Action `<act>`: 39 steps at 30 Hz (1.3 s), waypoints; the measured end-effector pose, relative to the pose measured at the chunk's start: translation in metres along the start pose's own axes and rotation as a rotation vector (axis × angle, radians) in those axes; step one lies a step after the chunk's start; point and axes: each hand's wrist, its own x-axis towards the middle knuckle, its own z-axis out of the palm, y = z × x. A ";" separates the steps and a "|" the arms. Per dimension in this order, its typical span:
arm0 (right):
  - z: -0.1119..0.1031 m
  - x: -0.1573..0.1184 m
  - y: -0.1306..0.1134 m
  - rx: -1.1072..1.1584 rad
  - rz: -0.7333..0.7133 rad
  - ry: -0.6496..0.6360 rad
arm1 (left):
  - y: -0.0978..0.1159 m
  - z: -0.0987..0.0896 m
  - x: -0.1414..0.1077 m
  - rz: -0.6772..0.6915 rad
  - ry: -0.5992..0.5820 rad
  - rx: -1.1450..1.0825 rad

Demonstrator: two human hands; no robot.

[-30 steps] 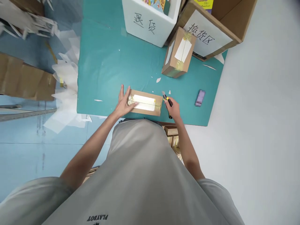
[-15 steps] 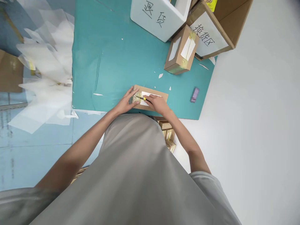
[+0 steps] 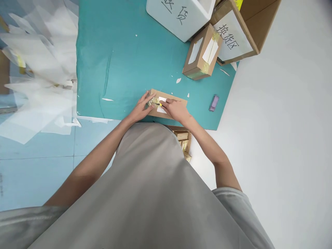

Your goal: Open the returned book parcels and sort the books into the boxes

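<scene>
right hand (image 3: pixel 175 110) lies on top of the flat cardboard box (image 3: pixel 178 102), fingers curled around a small knife (image 3: pixel 157 103) with a yellow and black handle, its tip pointing left at the crumpled yellowish tape (image 3: pixel 153 101) on the box's left end. left hand (image 3: pixel 141 107) rests against that same left end, fingers bent over the edge and touching the tape, pressing on the box without wrapping around it. a white label (image 3: pixel 162 104) shows on the box lid between the two hands, partly covered by the right one. the box sits near the front edge of the teal table (image 3: pixel 124 62), just ahead of the person's grey shirt (image 3: pixel 145 193). small white paper scraps (image 3: pixel 178 80) dot the table just beyond it. further back stands a second, taller cardboard box (image 3: pixel 202 52) with white labels and yellowish tape, touching a white bin (image 3: pixel 181 17) with black handwriting and just beside a large open carton (image 3: pixel 241 31) carrying a white handwritten sign. a blurred purple thing (image 3: pixel 214 102) lies near the table's right edge. loose white sheets (image 3: pixel 38 69) pile up on the floor to the left, and small stacked boxes (image 3: pixel 183 140) show under the front of the table.
</scene>
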 end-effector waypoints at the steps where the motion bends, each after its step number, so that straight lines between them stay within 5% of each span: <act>1: 0.000 0.000 -0.001 -0.015 -0.003 0.002 | -0.001 0.001 0.001 0.002 0.010 -0.018; 16: -0.002 0.014 -0.015 -0.132 -0.014 -0.025 | 0.002 0.015 0.002 -0.079 0.152 -0.079; 28: 0.038 -0.078 0.099 -0.113 0.176 -0.112 | 0.007 0.020 0.003 -0.166 0.199 -0.039; 39: 0.086 -0.086 0.165 0.205 0.123 0.019 | 0.010 0.020 0.009 -0.167 0.208 0.005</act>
